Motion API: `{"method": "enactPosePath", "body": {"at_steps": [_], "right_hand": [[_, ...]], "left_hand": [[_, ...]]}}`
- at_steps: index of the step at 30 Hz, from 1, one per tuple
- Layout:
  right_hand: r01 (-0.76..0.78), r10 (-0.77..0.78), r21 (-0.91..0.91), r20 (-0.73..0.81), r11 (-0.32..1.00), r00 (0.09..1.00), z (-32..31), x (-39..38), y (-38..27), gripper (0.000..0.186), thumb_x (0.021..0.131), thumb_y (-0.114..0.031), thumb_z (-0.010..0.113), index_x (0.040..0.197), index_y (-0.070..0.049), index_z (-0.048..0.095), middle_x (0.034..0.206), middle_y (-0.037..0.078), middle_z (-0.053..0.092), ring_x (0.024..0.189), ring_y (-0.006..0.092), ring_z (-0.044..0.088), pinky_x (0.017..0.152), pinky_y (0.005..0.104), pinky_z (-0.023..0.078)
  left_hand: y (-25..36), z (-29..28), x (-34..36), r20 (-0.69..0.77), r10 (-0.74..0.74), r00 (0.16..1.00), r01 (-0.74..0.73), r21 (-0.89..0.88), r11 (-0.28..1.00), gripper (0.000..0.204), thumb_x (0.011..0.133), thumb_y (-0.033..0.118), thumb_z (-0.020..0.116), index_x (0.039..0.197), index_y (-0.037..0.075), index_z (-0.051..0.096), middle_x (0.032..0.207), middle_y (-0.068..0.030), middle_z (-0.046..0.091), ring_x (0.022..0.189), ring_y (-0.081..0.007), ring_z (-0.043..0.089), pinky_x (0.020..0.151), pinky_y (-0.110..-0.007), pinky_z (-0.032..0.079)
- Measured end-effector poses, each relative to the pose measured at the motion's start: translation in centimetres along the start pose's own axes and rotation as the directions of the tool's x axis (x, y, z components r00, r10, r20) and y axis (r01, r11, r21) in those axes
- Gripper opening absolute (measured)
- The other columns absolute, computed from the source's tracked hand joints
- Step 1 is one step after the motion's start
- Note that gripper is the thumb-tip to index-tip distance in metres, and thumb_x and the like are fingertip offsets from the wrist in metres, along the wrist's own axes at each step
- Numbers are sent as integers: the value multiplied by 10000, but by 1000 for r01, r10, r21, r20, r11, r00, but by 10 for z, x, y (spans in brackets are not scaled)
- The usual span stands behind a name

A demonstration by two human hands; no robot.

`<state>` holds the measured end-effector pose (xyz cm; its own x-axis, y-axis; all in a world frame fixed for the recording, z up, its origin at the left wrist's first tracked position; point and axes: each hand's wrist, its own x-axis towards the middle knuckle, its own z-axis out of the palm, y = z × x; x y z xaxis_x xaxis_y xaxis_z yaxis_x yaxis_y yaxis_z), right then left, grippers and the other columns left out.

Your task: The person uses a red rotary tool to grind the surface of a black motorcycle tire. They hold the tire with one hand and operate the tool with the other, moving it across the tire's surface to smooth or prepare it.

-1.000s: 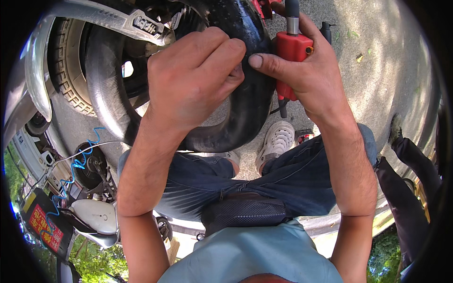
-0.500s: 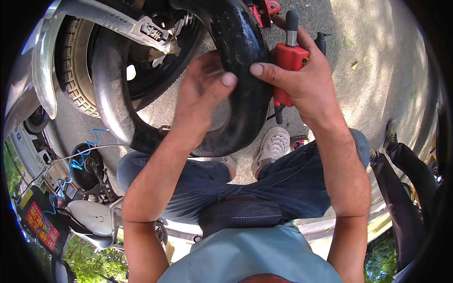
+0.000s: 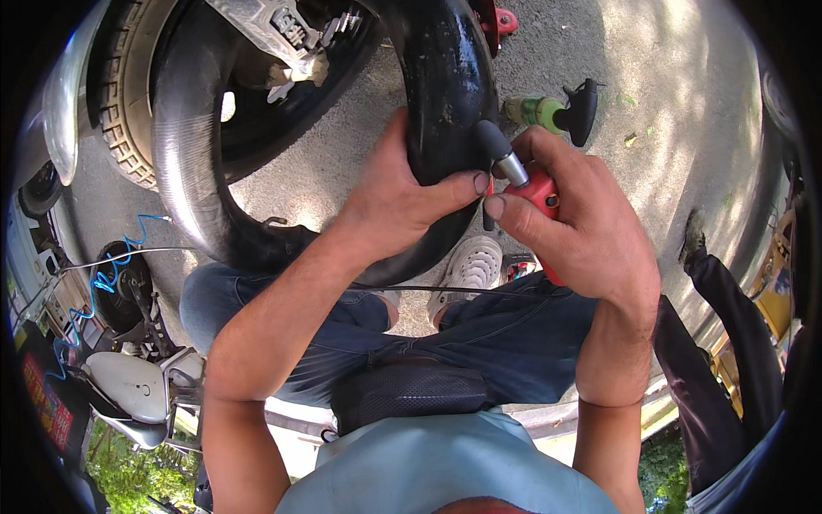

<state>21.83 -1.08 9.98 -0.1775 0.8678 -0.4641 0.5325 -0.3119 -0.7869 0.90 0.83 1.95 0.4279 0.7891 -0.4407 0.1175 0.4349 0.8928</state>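
A large black inner tube [image 3: 452, 68] hangs before a wheel [image 3: 124, 128]. My left hand [image 3: 411, 188] wraps round the tube's right side, its thumb beside a small red piece [image 3: 489, 186] that is too small to identify. My right hand [image 3: 582, 210] grips a red tool [image 3: 534, 193] with a steel neck and black rounded top, held close against the tube, its thumb near my left thumb. My fingers partly hide the tool's body.
A green-and-black object [image 3: 535, 111] and red metal part [image 3: 505, 23] lie beyond my hands. Another person's dark-trousered legs [image 3: 745, 325] are at the right. A blue coiled hose [image 3: 107, 274], white seat [image 3: 124, 385] and vehicle parts are at the left.
My left hand has gone from a curled shape to gripping the tube. My right hand has moved down and right with the red tool, tilting its top left, revealing the green object.
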Motion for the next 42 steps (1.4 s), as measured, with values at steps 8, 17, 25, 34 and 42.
{"method": "enactPosePath", "body": {"at_steps": [8, 17, 25, 34, 42], "right_hand": [[-67, 85, -109, 170, 992, 982, -6, 8, -4, 375, 858, -309, 748, 969, 36, 652, 731, 231, 640, 733, 456, 648, 658, 499, 495], [-99, 80, 68, 248, 993, 965, -8, 14, 14, 372, 923, -313, 754, 1019, 42, 692, 736, 139, 666, 692, 221, 656, 662, 381, 514], [-240, 174, 253, 258, 937, 950, -14, 13, 9, 420, 934, -329, 771, 1069, 64, 707, 817, 79, 709, 771, 116, 637, 687, 327, 528], [-117, 131, -59, 344, 991, 930, -14, 20, 10, 444, 905, -288, 782, 1155, 61, 670, 840, 117, 677, 770, 192, 649, 717, 357, 513], [-400, 324, 199, 329, 894, 887, -18, 14, 3, 613, 918, -285, 809, 1354, 88, 592, 1037, 106, 701, 925, 169, 668, 832, 315, 543]], "left_hand": [[-9, 0, 4, 7, -13, 1000, 13, -12, 1000, 724, 805, 241, 887, 1351, -2, 478, 1167, -118, 659, 1072, -197, 648, 959, -366, 535], [-12, -2, 3, 4, -13, 1000, 13, 51, 999, 748, 806, 263, 887, 1368, -4, 471, 1197, -139, 658, 1092, -215, 656, 970, -372, 539], [-6, 0, 3, 24, -5, 1000, 5, 9, 1000, 784, 806, 283, 908, 1374, -24, 463, 1223, -133, 652, 1115, -207, 653, 987, -360, 542], [-10, 0, 4, 24, -28, 999, 26, 110, 994, 875, 778, 317, 928, 1412, -24, 431, 1228, -150, 649, 1129, -229, 658, 988, -373, 547], [-8, 3, 5, 4, -17, 1000, 16, 151, 988, 863, 780, 306, 918, 1407, -31, 430, 1215, -161, 655, 1107, -237, 669, 967, -376, 553]]}}
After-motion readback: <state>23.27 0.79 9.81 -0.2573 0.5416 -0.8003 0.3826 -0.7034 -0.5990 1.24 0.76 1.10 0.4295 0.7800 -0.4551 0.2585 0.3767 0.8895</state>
